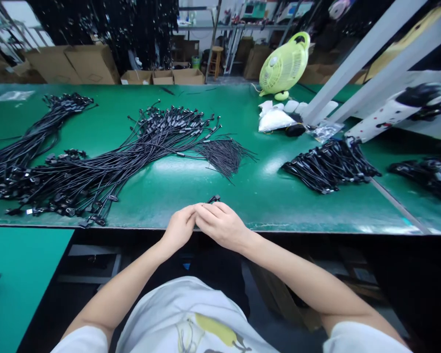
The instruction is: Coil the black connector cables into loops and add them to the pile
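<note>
Where my hands meet: while my bare L hand (179, 226) butts against my bare R hand (220, 225), both sit at the front edge of the glossy green tabletop (264, 206).
Fingers: curled in on both, R ones lapping toward L; tips hidden, so can't tell which hand, if either, grips the cable pc.
Cable pc: small piece of thin black cable (215, 198) w/ dark end, showing just past my R fingers; rest hidden.
Long cables: big spread of black cables with metal-tipped connectors (132, 156), ahead & L of me, running back from the front edge.
Thin strands: fan of fine black strands (224, 154), at R end of that spread, straight ahead of my hands.
Far L: 2nd bundle of long black cables (40, 130).
R side: row of folded black cable bundles (330, 166), well apart from my hands; another dark cable heap (429, 176) beyond.
Back R: lime-green plastic fan (284, 68), w/ a white plastic packet (275, 121) in front.
Behind table: brown cardboard boxes (91, 63).
</note>
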Action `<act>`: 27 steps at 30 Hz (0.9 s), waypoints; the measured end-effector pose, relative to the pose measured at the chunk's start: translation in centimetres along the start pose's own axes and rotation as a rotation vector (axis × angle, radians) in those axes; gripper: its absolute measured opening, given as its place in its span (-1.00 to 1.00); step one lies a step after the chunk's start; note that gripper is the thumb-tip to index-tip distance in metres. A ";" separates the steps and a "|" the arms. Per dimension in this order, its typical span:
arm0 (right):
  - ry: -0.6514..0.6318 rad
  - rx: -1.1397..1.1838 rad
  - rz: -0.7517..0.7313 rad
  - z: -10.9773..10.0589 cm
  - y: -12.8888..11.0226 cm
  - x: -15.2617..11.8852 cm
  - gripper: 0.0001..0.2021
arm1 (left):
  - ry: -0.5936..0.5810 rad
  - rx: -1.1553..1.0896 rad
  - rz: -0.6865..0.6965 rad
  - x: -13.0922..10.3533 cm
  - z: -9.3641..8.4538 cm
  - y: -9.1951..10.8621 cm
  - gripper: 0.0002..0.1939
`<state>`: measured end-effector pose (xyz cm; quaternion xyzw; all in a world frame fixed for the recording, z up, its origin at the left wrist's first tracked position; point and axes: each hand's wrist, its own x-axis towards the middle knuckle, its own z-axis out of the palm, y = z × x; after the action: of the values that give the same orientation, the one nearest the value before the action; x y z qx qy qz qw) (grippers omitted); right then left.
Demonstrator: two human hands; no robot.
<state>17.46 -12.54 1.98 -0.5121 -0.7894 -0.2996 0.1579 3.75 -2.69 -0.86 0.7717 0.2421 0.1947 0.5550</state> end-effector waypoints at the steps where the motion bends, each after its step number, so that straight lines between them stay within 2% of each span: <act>1: -0.035 -0.012 -0.074 -0.4 0.5 0.2 -0.77 | -0.050 -0.070 -0.076 0.0 -0.2 0.0 -0.77; 4: -0.131 -0.070 -0.229 -1.4 1.5 1.0 -0.68 | -0.173 -0.263 -0.263 0.0 -0.6 0.1 -0.79; 8: -0.275 -0.166 -0.393 -2.0 0.9 1.7 -0.62 | -0.249 -0.363 -0.316 -0.3 -0.6 0.4 -0.80; 10: -0.333 -0.171 -0.405 -2.1 0.0 1.7 -0.55 | -0.258 -0.377 -0.327 -0.3 -0.4 0.5 -0.85; 15: -0.315 -0.123 -0.281 -2.1 -1.2 1.9 -0.47 | -0.244 -0.367 -0.342 -0.2 -0.2 0.7 -0.93; 21: -0.387 -0.122 -0.520 -2.7 0.2 2.9 -0.57 | -0.312 -0.426 -0.395 -0.5 -1.0 1.4 -0.91; 27: -0.425 -0.217 -0.614 -3.2 0.3 3.1 -0.65 | -0.337 -0.450 -0.413 -0.7 -1.1 1.4 -0.88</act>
<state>16.19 -12.25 6.23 -0.3162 -0.8848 -0.3020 -0.1611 2.75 -2.66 0.81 0.5859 0.2493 -0.0033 0.7711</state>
